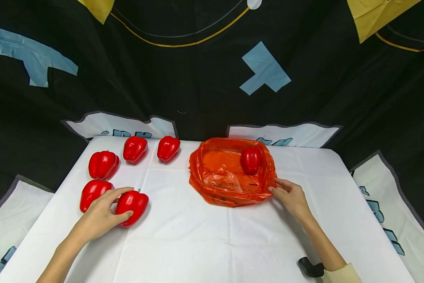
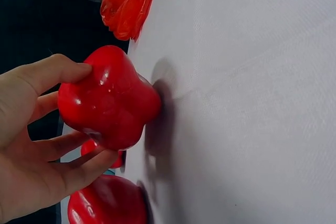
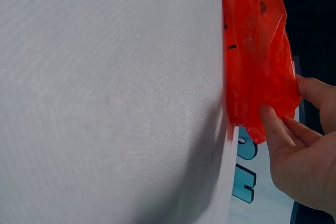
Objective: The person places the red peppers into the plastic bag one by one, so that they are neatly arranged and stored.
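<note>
My left hand (image 1: 100, 215) grips a glossy red bell pepper (image 1: 133, 208), thumb on one side and fingers on the other. In the left wrist view the same bell pepper (image 2: 107, 98) shows its lobed end, with its shadow beside it on the cloth. At the table's back middle stands an open red plastic bag (image 1: 219, 198), its rim spread wide. Inside it, toward the right, lies another bell pepper (image 1: 250, 160). My right hand (image 1: 292, 196) pinches the bag's right front edge between thumb and fingers; the right wrist view shows this hand (image 3: 307, 156) at the bag's side.
Several more red peppers lie at the left and back left, among them one pepper (image 1: 93, 193) right beside my left hand. A black curved object (image 1: 310, 268) rests near my right forearm. A white cloth (image 1: 183, 243) covers the table, and a dark curtain (image 1: 197, 86) hangs behind.
</note>
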Action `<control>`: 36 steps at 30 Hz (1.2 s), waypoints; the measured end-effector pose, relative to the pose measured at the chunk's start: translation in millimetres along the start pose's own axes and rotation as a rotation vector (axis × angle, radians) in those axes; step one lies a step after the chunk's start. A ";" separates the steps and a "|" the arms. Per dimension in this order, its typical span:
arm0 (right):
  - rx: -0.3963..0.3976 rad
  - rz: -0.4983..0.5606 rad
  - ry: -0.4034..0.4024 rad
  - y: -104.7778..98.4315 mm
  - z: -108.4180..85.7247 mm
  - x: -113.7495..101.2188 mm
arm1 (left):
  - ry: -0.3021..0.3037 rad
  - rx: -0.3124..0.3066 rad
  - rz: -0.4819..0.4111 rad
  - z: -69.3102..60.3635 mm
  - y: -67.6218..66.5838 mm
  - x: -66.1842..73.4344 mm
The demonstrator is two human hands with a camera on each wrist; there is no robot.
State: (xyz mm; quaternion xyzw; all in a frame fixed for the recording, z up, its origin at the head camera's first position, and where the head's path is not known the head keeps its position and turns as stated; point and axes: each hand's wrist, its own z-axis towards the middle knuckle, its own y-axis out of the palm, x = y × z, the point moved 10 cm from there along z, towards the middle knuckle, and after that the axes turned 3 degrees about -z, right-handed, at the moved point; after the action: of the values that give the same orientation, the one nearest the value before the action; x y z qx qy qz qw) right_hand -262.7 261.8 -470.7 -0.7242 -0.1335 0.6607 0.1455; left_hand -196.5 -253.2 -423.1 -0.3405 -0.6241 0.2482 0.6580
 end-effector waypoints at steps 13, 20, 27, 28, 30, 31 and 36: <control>-0.002 0.001 0.008 0.0 -1.6 0.2 | -0.063 0.029 -0.332 20.3 17.5 8.6; -0.002 0.005 -0.006 0.1 -1.4 -1.2 | -0.030 0.019 -0.502 45.8 34.1 32.1; -0.003 0.006 -0.008 0.4 -1.0 -1.4 | 0.026 -0.010 -0.538 73.1 48.5 63.7; -0.002 0.004 -0.007 0.4 -0.9 -1.3 | 0.030 -0.016 -0.539 76.9 51.3 67.0; -0.001 -0.001 -0.005 0.2 -0.9 -1.3 | 0.048 -0.030 -0.550 84.6 56.6 74.2; 0.000 -0.001 -0.003 0.1 -1.0 -1.2 | 0.053 -0.035 -0.561 88.2 59.1 77.4; 0.004 -0.001 -0.002 -0.4 -1.4 -1.3 | 0.079 -0.038 -0.612 104.7 69.2 92.6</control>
State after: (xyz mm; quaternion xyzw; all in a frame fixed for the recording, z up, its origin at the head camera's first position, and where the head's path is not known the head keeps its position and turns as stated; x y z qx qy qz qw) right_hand -261.5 261.6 -469.2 -0.7230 -0.1328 0.6618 0.1474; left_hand -284.4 -124.5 -416.2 -0.1583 -0.6761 0.0132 0.7195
